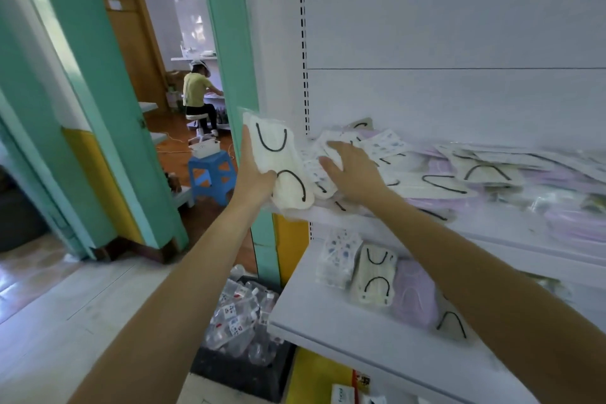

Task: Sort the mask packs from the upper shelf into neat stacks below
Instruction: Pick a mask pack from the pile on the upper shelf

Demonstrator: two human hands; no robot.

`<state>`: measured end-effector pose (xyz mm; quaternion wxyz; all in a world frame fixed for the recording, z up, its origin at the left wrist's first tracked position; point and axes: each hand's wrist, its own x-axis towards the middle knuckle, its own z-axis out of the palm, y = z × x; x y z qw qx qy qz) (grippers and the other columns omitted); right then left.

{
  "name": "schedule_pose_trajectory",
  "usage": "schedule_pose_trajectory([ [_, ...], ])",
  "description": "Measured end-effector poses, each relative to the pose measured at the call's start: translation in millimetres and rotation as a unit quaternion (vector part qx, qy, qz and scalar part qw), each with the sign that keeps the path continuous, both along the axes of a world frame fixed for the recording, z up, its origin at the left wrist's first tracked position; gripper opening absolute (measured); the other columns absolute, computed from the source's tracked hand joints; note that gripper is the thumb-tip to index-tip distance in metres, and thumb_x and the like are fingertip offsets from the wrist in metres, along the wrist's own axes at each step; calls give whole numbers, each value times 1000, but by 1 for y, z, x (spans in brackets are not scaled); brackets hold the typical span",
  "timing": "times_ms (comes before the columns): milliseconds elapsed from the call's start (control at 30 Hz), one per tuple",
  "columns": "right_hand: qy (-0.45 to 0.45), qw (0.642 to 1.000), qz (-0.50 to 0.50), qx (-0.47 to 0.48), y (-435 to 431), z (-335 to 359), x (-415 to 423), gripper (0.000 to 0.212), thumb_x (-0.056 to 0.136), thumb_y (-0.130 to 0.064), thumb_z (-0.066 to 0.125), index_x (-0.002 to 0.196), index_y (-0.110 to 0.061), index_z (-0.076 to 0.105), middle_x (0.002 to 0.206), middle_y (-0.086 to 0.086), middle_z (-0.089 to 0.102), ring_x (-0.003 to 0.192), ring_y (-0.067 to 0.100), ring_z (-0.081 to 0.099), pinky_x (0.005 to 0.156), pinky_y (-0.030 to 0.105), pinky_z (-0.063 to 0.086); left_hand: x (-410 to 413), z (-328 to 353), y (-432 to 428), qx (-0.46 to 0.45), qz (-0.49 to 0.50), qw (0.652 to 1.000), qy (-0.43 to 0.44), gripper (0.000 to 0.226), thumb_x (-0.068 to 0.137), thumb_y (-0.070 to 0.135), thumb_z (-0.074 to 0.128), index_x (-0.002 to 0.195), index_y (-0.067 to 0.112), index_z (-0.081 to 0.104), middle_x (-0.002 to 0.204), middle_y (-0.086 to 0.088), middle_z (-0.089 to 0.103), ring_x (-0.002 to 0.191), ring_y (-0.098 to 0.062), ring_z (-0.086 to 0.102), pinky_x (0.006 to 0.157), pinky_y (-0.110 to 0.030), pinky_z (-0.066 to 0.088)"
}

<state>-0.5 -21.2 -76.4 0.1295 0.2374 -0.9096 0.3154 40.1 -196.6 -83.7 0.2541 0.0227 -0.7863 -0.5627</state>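
My left hand (254, 174) grips a cream mask pack with black ear loops (278, 164), held upright at the left end of the upper shelf (331, 211). My right hand (352, 170) lies on the loose heap of mask packs (459, 174) on that shelf, its fingers curled around a white pack (328, 146). The heap mixes cream, lilac and patterned packs. On the lower shelf (328, 321) stand three stacks side by side: patterned (339, 257), cream (375, 275) and lilac (414, 292). A further cream pack (454, 325) lies beside my right forearm.
A dark bin of clear bottles (242, 318) sits on the floor below the shelf's left end. A teal pillar (229, 43) borders the shelf. Through the doorway stand a blue stool (213, 177) and a seated person (196, 92).
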Motion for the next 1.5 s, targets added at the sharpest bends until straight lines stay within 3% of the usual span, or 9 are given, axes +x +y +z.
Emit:
schedule_pose_trajectory([
  [200, -63, 966, -137, 209, 24, -10, -36, 48, 89, -46, 47, 122, -11, 50, 121, 12, 55, 117, 32, 46, 92, 37, 34, -18, -5, 29, -30, 43, 998, -31, 53, 90, -9, 41, 140, 10, 39, 145, -10, 36, 134, -22, 33, 111, -28, 26],
  [367, -129, 984, -125, 5, 31, -5, -36, 33, 93, -41, 42, 97, -11, 56, 96, 7, 57, 96, 28, 53, 78, 33, 38, -31, -4, 36, -13, 54, 996, -75, 47, 93, 3, 45, 140, 7, 39, 146, -9, 35, 135, -25, 33, 108, -29, 28],
  [500, -159, 976, -110, -98, 36, -5, -34, 37, 87, -26, 48, 56, -19, 28, 56, -2, 31, 57, 18, 32, 56, 30, 22, -35, -2, 38, 8, 44, 996, -77, 48, 95, 8, 47, 141, 10, 38, 148, -7, 33, 135, -22, 32, 106, -28, 28],
  [633, -173, 963, -121, -166, 36, -9, -33, 40, 74, -3, 50, 51, -21, 23, 52, -4, 26, 55, 16, 25, 57, 30, 20, -34, 1, 41, 32, 65, 996, -53, 48, 94, 7, 46, 141, 9, 38, 147, -8, 34, 134, -22, 34, 108, -29, 29],
  [867, -209, 947, -130, -209, 34, 1, -37, 44, 88, -20, 51, 54, -18, 24, 53, 0, 24, 50, 16, 26, 54, 29, 20, -24, 16, 37, 18, 100, 995, 13, 46, 95, 6, 44, 140, 8, 37, 145, -7, 32, 132, -19, 34, 105, -25, 31],
  [1067, -22, 957, -70, -281, 21, 1, -5, 33, 94, -19, 46, 61, -18, 43, 60, -6, 42, 57, 9, 38, 57, 20, 33, -23, 15, 44, 67, 46, 996, -35, 49, 98, 35, 45, 141, 15, 38, 148, -1, 32, 135, -17, 33, 107, -29, 28],
  [1233, -13, 975, 198, -99, 10, -7, 35, 30, 94, -28, 52, 108, -6, 67, 106, 5, 67, 88, 3, 54, 74, 7, 38, -27, 9, 58, 42, -7, 998, -48, 49, 92, 13, 50, 140, 15, 39, 140, -8, 43, 125, -26, 47, 92, -31, 43],
  [1367, -2, 1000, -19, 9, 46, -14, 31, 43, 94, -39, 50, 130, -16, 52, 131, 4, 53, 122, 20, 45, 97, 29, 34, -17, 0, 59, -13, -18, 1000, -13, 73, 88, -10, 41, 149, 22, 18, 155, 3, 20, 140, -14, 21, 107, -18, 20],
  [1500, -56, 963, -192, 180, 83, -20, 26, 62, 89, -59, 43, 130, -13, 43, 133, 8, 48, 126, 31, 35, 101, 39, 28, -20, 0, 65, -18, -68, 997, -26, 68, 87, -9, 42, 145, 24, 29, 150, 0, 30, 136, -16, 31, 112, -31, 28],
])
